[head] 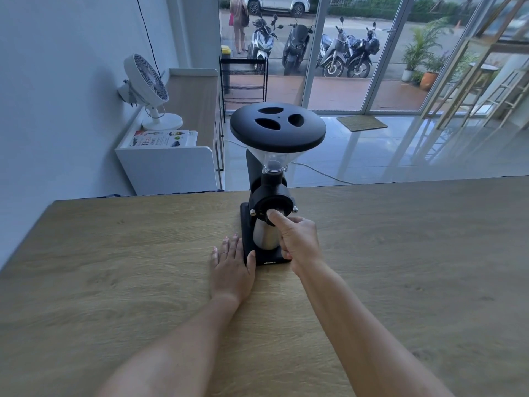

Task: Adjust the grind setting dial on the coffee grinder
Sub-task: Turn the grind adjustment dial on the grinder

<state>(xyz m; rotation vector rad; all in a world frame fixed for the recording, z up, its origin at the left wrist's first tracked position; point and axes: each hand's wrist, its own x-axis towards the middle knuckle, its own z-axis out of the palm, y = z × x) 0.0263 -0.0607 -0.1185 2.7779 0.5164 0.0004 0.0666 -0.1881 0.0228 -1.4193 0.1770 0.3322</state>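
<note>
Wood-grain worktop [114, 282] fills the foreground, with glass doors and parked scooters [315, 50] beyond; near its far edge stands the black coffee grinder [270, 196]. On the front of its round grinding head sits the grind setting dial [272, 209], facing the camera. The right hand [297, 242] is at that dial, thumb laid across its face and fingers curled in a narrow grip around its lower edge; how firmly it pinches I cannot tell. The left hand [233, 266] lies flat and open on the worktop, thumb touching the grinder's base [270, 260], apparently bracing it. The dial looks rigid and likely turns in stiff clicks, best taken by its rim; the grinder seems top-heavy under its wide hopper lid [277, 127], so steadying the base matters. A white fan [148, 84] sits well apart on a side shelf [194, 93].
</note>
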